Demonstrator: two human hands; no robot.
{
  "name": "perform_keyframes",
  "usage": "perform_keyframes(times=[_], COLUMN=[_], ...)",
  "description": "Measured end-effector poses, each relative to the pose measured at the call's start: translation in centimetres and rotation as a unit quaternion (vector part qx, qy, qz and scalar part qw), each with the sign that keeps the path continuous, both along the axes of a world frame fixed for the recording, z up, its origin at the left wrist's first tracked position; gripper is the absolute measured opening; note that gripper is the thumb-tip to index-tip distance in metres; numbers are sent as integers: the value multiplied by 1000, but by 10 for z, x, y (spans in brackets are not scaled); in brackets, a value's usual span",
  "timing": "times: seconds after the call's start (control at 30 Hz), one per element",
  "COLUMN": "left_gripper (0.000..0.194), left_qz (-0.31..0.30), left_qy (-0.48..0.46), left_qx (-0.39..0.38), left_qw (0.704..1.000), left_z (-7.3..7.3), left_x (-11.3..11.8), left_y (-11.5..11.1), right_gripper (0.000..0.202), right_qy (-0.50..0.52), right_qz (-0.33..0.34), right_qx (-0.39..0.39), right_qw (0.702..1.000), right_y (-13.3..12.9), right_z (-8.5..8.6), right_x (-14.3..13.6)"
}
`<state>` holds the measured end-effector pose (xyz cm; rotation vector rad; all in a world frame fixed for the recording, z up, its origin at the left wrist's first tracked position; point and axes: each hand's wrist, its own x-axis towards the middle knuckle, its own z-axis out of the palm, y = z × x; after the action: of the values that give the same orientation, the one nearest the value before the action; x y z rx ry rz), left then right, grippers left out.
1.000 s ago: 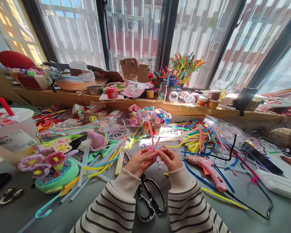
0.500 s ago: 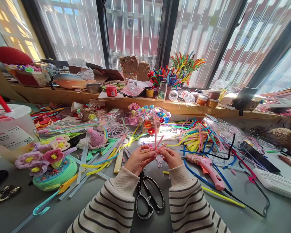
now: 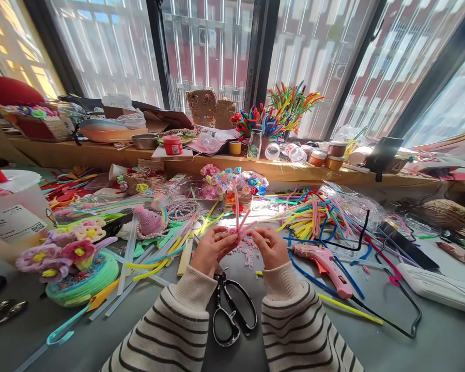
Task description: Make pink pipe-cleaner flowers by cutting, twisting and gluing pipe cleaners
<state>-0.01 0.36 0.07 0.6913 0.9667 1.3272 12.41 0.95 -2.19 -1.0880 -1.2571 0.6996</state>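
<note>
Between my hands stand several pink pipe cleaners (image 3: 237, 204), bunched at the bottom, with one long stem bent over at the top. My left hand (image 3: 214, 250) is closed, pinching the bunch at its base between thumb and fingers. My right hand (image 3: 272, 249) is closed too, its fingertips at a short pink end that points right from the bunch. Below the hands, black-handled scissors (image 3: 232, 310) lie on the grey table. A pink glue gun (image 3: 325, 263) rests to the right of my right hand, and pink fluffy scraps (image 3: 246, 253) lie beneath the fingers.
Loose yellow, pink and blue pipe cleaners (image 3: 308, 217) are heaped at the right. A green base with fuzzy flowers (image 3: 83, 279) and a drink cup (image 3: 13, 217) stand at the left. Jars and bundled pipe cleaners (image 3: 261, 124) line the windowsill (image 3: 201, 166).
My right hand has drawn a little away from my left, widening the gap between them. The pink bunch stays in my left hand. The whole view has shifted slightly.
</note>
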Motion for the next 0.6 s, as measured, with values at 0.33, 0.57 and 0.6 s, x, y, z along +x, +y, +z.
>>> perform_keyframes(times=[0.33, 0.57, 0.6], left_gripper=[35, 30, 28], left_qz=[-21, 67, 77], left_qy=[-9, 128, 141], left_qx=[2, 146, 165], left_qw=[1000, 979, 973], left_z=[-4, -6, -7], left_x=[1, 7, 8], left_y=[0, -1, -2], right_gripper=[10, 12, 12], right_qy=[-356, -344, -311], right_qz=[-88, -102, -97], right_qx=[254, 163, 135], right_qw=[895, 919, 936], right_y=[-7, -10, -10], right_z=[3, -1, -1], right_x=[5, -5, -7])
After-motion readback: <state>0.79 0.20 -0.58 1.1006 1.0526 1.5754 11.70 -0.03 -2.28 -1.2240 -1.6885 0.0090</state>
